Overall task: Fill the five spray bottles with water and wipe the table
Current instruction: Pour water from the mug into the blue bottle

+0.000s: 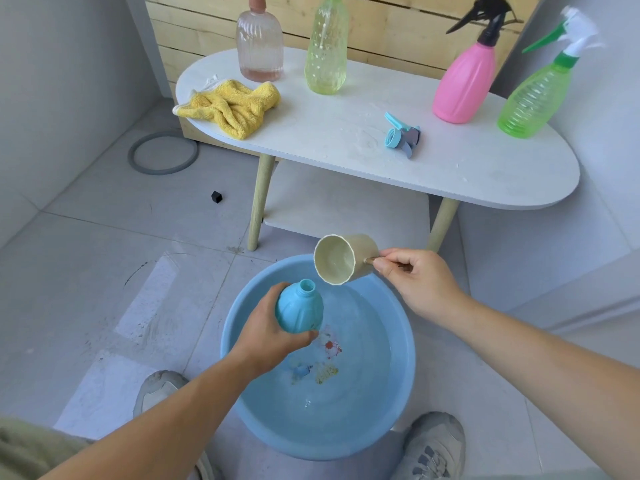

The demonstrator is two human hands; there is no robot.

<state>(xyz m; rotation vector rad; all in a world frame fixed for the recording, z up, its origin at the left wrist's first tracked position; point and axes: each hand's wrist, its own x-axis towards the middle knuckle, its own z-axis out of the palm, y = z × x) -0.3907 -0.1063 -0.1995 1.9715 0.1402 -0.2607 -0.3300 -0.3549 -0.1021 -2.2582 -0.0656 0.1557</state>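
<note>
My left hand (266,336) grips an uncapped blue bottle (299,306) above a blue basin (239,348) of water on the floor. My right hand (415,278) pinches the handle of a cream scoop cup (341,259), tipped on its side with its rim just above the bottle's open neck. The blue spray head (401,134) lies on the white table (346,133). On the table stand a clear pink bottle (259,43), a yellow-green bottle (326,50), a pink spray bottle (465,81) and a green spray bottle (535,95). A yellow cloth (230,105) lies at the table's left end.
The table has a lower shelf (343,202) and pale wooden legs. A grey ring (162,152) and a small black cube (216,196) lie on the tiled floor to the left. My shoes (433,445) flank the basin. A wooden slat wall stands behind the table.
</note>
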